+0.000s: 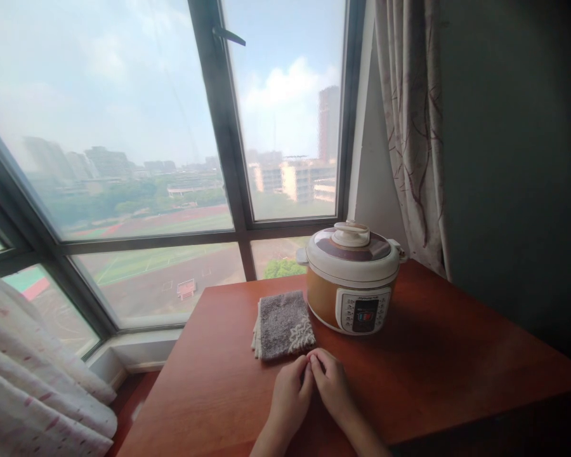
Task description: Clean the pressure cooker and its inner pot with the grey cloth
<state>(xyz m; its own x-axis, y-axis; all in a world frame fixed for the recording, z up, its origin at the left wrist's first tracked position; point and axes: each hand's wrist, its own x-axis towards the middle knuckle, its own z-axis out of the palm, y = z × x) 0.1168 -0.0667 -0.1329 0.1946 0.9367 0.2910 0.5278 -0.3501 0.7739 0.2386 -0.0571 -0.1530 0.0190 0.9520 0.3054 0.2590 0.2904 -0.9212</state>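
Observation:
My left hand and my right hand meet above the front part of the table, fingertips touching each other. Both have their fingers curled in and closed, and nothing shows between them. Just beyond the fingertips lies a folded grey-brown towel with a cream pattern at one corner; its layered pale edge faces left. Behind and to the right of the towel stands an electric pressure cooker, white and gold, with its lid on. The cooker's control panel faces me.
The reddish-brown wooden table has its far edge near a large window with dark frames. Patterned curtains hang on the left and on the right. The wall on the right is in shadow.

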